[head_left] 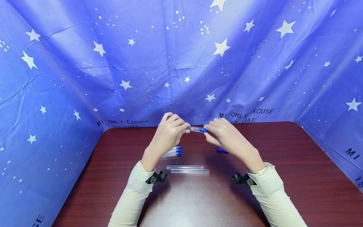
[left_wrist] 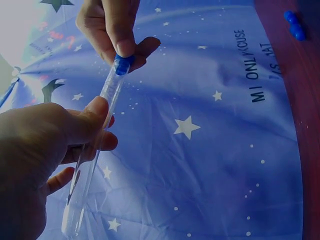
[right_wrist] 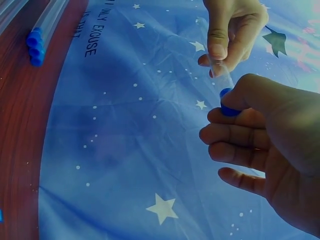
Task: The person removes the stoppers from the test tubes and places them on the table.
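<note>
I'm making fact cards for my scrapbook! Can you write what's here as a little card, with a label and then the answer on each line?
Left hand: the left hand pinches a clear tube
Right hand: the right hand holds the blue cap at the tube's end
Tubes without caps: two bare tubes, lying side by side
Tubes with caps: a row of blue-capped tubes, partly hidden
Spare caps: two loose blue caps
Table: reddish-brown table
Background: blue star-patterned cloth

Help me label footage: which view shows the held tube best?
The left wrist view: the tube appears large, almost whole, with its blue cap. The head view shows it small, partly covered; the right wrist, its capped end, the rest faint.
</note>
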{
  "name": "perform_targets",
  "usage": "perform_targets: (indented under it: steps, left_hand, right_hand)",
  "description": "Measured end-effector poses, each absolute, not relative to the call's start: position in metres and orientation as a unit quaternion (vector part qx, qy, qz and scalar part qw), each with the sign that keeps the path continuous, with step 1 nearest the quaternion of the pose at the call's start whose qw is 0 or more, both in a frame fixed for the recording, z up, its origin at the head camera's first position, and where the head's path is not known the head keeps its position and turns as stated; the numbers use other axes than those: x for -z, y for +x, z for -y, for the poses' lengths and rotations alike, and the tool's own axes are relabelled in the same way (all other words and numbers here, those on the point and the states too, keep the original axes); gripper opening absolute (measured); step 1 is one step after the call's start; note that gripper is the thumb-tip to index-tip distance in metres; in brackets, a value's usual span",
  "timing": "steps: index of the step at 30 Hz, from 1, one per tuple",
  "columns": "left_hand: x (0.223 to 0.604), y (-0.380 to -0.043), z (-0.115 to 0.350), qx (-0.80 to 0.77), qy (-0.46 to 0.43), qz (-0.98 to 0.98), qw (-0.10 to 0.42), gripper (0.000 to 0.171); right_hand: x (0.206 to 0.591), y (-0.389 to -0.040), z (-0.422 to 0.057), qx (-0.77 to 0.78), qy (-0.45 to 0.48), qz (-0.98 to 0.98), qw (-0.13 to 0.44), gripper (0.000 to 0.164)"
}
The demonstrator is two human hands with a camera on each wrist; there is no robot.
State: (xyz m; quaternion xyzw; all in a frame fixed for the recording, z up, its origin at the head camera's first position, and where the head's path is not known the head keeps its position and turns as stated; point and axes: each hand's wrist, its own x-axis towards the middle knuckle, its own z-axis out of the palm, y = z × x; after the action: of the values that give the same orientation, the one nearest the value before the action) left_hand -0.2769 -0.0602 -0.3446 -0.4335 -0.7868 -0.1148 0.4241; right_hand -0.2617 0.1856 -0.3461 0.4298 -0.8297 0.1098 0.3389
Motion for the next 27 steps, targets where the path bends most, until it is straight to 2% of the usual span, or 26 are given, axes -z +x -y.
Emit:
perform_targets:
  steps: [11, 17, 27]
  left_hand:
    - [0.345, -0.275, 0.058, 0.109, -0.440, 0.778, 0.434, 0.009]
    - [0.346, -0.275, 0.056, 0.106, -0.443, 0.775, 0.438, 0.009]
    - [0.346, -0.276, 0.055, 0.103, -0.437, 0.775, 0.445, 0.011]
  right_hand:
    - [0.339, -0.258, -0.194, -0.183, 0.420, 0.857, 0.238, 0.005]
    - [0.336, -0.258, -0.200, -0.215, 0.400, 0.875, 0.170, 0.009]
    - [0.335, -0.258, -0.201, -0.263, 0.364, 0.889, 0.089, 0.013]
